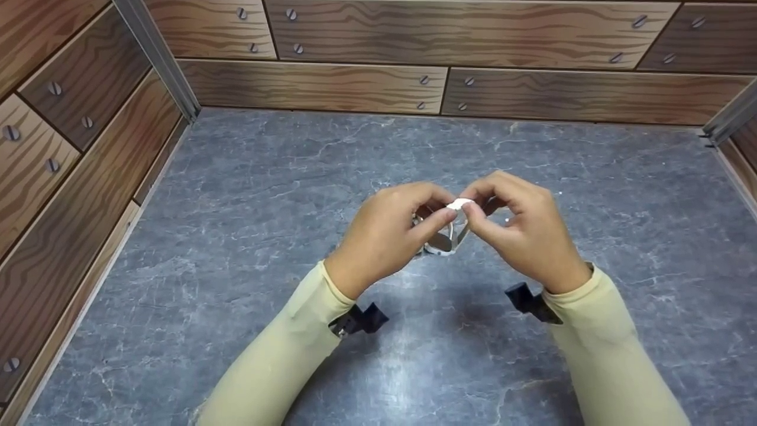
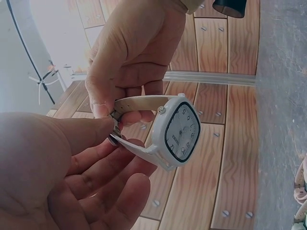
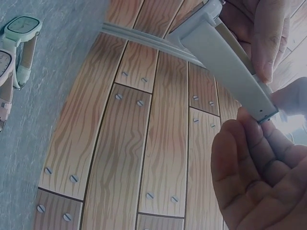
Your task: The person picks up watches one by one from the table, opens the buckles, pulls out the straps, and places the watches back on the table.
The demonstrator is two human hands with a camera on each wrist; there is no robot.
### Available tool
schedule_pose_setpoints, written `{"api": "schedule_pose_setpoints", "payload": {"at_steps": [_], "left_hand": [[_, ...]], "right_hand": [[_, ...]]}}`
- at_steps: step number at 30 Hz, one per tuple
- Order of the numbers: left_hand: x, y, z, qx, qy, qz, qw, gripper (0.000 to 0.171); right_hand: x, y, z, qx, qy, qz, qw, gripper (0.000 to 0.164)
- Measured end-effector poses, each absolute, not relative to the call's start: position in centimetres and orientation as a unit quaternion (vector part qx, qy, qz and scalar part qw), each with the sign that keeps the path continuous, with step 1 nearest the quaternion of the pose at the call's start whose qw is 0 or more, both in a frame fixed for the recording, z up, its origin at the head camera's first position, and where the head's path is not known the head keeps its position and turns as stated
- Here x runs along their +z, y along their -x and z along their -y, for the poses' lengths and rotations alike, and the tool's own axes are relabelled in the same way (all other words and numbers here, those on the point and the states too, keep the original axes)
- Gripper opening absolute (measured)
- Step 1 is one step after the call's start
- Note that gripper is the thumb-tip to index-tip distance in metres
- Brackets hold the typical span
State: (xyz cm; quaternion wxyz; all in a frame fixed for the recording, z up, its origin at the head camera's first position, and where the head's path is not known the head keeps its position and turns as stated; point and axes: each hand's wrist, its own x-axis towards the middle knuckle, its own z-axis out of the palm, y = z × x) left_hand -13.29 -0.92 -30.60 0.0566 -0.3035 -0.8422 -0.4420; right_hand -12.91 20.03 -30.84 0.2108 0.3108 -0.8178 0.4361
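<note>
A white wristwatch with a rounded-square dial hangs between both hands, its strap bent into a loop. In the head view, my left hand pinches the white strap from the left with thumb and forefinger. From the right, my right hand pinches the same strap, fingertips close to the left ones. Metal buckle parts show between the thumbs in the left wrist view. The strap's outer side has small holes near its end in the right wrist view.
A mint-green watch and a pink watch lie on the grey marbled table, at the edge of the right wrist view. Wood-patterned walls with metal corner posts enclose the table.
</note>
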Motion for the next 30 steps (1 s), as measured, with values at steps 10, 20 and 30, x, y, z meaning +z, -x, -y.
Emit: {"api": "schedule_pose_setpoints", "payload": {"at_steps": [10, 20, 30], "left_hand": [[-30.64, 13.27, 0.91, -0.438, 0.304, 0.843, 0.067, 0.021], [-30.56, 13.22, 0.9, -0.454, 0.302, 0.837, 0.05, 0.02], [-30.55, 13.2, 0.98, -0.476, 0.304, 0.825, 0.028, 0.017]], "right_hand": [[-30.68, 12.83, -20.17, 0.434, -0.31, 0.817, 0.219, 0.011], [-30.69, 12.98, -20.67, 0.43, -0.303, 0.822, 0.22, 0.009], [-30.48, 12.9, -20.66, 0.438, -0.294, 0.819, 0.225, 0.008]]}}
